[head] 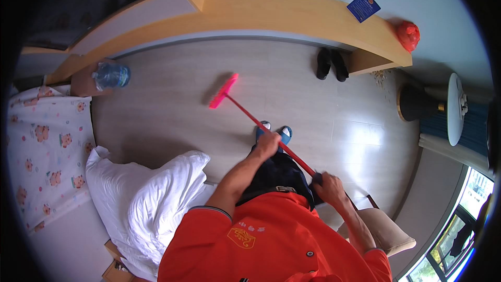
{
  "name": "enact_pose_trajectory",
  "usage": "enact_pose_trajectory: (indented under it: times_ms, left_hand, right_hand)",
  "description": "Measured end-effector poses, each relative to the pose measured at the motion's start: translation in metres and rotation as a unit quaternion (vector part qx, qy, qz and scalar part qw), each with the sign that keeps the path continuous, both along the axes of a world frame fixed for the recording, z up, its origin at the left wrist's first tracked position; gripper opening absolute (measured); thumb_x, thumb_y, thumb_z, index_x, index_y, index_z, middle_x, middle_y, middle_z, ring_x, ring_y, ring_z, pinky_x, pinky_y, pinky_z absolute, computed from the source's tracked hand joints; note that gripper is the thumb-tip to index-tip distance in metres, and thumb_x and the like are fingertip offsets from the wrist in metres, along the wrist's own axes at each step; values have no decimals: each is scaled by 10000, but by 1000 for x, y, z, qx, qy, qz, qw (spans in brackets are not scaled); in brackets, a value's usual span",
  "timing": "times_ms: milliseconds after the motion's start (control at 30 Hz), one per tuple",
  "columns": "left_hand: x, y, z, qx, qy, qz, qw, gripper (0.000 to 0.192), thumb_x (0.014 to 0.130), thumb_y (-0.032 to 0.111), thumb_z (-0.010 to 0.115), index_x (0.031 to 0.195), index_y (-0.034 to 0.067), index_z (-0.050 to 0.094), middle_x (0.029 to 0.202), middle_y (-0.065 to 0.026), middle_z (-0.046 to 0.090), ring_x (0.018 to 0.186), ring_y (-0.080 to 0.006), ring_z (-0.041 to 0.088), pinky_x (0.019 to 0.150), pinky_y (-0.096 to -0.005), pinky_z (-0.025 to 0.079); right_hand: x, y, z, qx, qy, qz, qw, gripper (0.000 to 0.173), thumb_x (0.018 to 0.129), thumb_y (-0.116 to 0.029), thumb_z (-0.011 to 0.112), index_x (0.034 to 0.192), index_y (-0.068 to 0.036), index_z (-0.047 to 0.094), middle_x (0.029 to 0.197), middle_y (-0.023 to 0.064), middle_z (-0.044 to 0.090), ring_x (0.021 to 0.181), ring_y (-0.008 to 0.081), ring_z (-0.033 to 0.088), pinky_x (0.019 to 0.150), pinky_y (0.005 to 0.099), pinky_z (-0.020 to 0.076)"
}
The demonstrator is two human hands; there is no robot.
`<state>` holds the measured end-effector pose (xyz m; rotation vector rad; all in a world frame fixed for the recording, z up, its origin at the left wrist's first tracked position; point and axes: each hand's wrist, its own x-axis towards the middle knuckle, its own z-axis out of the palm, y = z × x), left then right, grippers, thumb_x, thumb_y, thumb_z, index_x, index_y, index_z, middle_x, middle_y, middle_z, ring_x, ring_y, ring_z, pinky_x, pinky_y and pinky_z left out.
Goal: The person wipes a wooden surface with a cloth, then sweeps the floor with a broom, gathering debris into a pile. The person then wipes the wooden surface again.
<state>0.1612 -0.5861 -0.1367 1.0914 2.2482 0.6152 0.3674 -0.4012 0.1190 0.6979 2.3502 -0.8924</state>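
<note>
A broom with a bright pink head and a red handle slants across the view. My left hand is closed around the middle of the handle. My right hand grips its dark upper end near my waist. The head lies over the pale floor, ahead and to the left of my feet in blue slippers. Whether its bristles touch the floor I cannot tell.
Black shoes and scattered debris lie near the long wooden shelf. At left, a large plastic water bottle rests by a bed with white bedding. A round white table and beige cushion are at right.
</note>
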Motion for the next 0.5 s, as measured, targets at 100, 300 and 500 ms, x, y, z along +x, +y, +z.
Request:
enact_pose_trajectory:
  times_ms: [100,300,500]
  left_hand:
    - [-39,-43,-8,-27,25,35,999,112,854,202,640,780,134,688,836,-113,704,837,-374,690,682,-523,521]
    - [-7,-28,-17,39,28,35,998,150,847,181,627,741,80,658,802,-145,689,803,-393,680,672,-521,519]
    - [94,99,13,48,-49,-151,986,55,781,82,636,756,79,684,804,-167,717,793,-377,718,730,-505,559]
  right_hand:
    - [-48,-21,-28,12,13,33,999,244,854,-222,652,921,11,628,865,253,708,838,455,696,777,534,559]
    - [-33,-3,-15,31,2,33,999,236,856,-232,677,915,-9,632,881,233,712,840,448,697,772,527,557]
    - [48,47,80,111,-111,-60,986,304,841,-269,772,881,4,645,783,248,703,777,462,694,721,532,550]
